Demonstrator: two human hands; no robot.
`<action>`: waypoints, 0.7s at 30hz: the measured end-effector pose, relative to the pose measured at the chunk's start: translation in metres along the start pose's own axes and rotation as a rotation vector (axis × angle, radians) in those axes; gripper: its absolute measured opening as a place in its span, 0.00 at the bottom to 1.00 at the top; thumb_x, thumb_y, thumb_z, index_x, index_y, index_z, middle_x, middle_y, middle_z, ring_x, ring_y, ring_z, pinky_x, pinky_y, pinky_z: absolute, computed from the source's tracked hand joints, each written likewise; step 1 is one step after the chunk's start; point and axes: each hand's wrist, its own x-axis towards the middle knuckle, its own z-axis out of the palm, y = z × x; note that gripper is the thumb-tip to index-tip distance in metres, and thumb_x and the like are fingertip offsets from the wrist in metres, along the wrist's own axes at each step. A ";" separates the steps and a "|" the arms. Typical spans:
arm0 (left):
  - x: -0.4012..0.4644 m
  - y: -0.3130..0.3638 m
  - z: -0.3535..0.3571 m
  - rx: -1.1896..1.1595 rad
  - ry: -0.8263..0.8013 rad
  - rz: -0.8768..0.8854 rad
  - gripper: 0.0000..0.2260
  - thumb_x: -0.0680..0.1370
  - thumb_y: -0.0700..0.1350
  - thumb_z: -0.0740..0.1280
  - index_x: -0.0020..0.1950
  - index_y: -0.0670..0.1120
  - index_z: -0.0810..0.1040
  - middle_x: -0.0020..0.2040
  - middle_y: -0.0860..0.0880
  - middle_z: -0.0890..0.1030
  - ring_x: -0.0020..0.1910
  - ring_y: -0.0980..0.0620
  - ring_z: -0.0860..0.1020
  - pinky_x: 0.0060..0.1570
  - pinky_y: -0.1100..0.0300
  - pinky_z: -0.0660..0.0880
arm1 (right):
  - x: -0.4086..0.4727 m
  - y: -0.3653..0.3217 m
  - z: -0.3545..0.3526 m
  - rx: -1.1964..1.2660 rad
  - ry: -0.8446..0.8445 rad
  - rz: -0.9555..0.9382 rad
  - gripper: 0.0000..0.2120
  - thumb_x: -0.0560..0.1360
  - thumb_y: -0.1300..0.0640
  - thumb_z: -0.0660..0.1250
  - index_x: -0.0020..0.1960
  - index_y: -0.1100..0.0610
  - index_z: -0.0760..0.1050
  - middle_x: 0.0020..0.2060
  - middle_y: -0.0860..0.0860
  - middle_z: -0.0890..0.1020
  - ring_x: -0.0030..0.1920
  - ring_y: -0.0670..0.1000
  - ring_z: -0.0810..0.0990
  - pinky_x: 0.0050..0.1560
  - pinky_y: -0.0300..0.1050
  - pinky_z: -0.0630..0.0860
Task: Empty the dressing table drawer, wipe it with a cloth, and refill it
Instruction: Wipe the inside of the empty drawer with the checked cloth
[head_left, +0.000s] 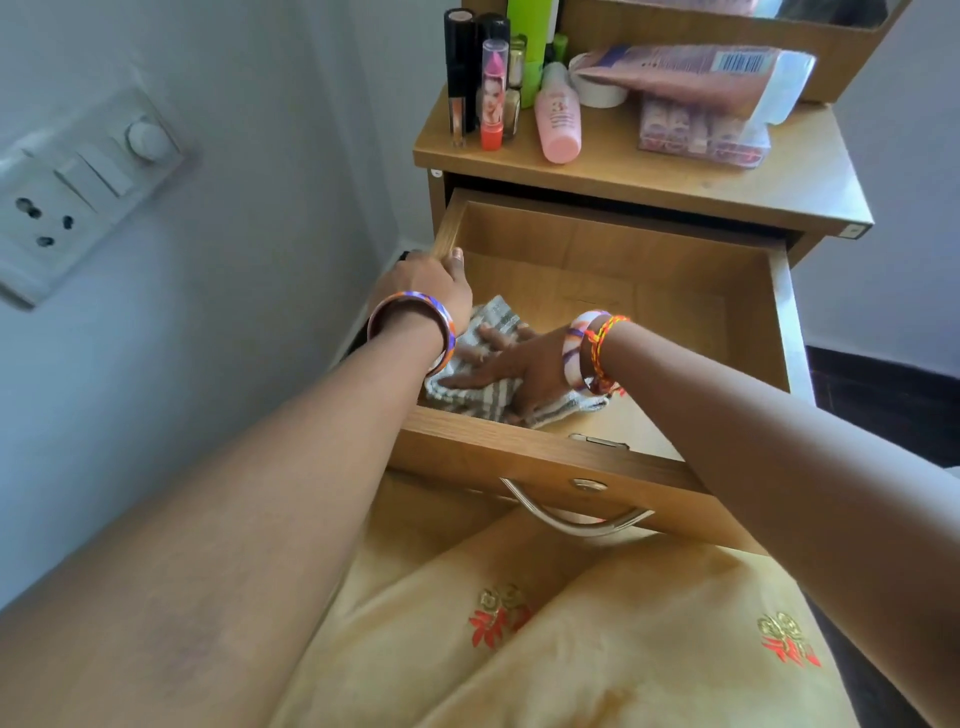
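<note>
Here, the pulled-out drawer gets wiped.
The right hand presses flat, fingers spread, on the striped cloth in the drawer's front-left corner; the left hand grips the drawer's left wall.

The left forearm hides the near-left corner of the drawer; the right hand covers much of the striped cloth; the top edge crops the green bottle.
</note>
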 end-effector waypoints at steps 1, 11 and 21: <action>0.000 0.000 0.000 -0.006 -0.003 -0.003 0.24 0.82 0.55 0.49 0.61 0.37 0.72 0.60 0.36 0.77 0.58 0.37 0.75 0.51 0.51 0.70 | -0.001 0.001 -0.005 -0.014 0.015 0.049 0.37 0.77 0.57 0.63 0.75 0.40 0.43 0.76 0.46 0.39 0.75 0.54 0.34 0.74 0.59 0.38; 0.009 -0.002 0.008 0.016 0.001 -0.007 0.24 0.81 0.55 0.49 0.59 0.38 0.74 0.57 0.37 0.78 0.56 0.38 0.77 0.43 0.53 0.68 | 0.030 0.030 -0.002 0.257 0.387 0.298 0.45 0.70 0.41 0.68 0.76 0.43 0.43 0.76 0.46 0.40 0.76 0.54 0.36 0.75 0.55 0.41; 0.003 0.001 0.001 -0.007 -0.008 -0.027 0.24 0.82 0.55 0.50 0.60 0.38 0.73 0.58 0.37 0.78 0.56 0.38 0.76 0.44 0.54 0.66 | 0.014 0.047 -0.005 0.157 0.473 0.341 0.35 0.74 0.44 0.65 0.75 0.43 0.52 0.77 0.49 0.52 0.76 0.56 0.54 0.73 0.50 0.55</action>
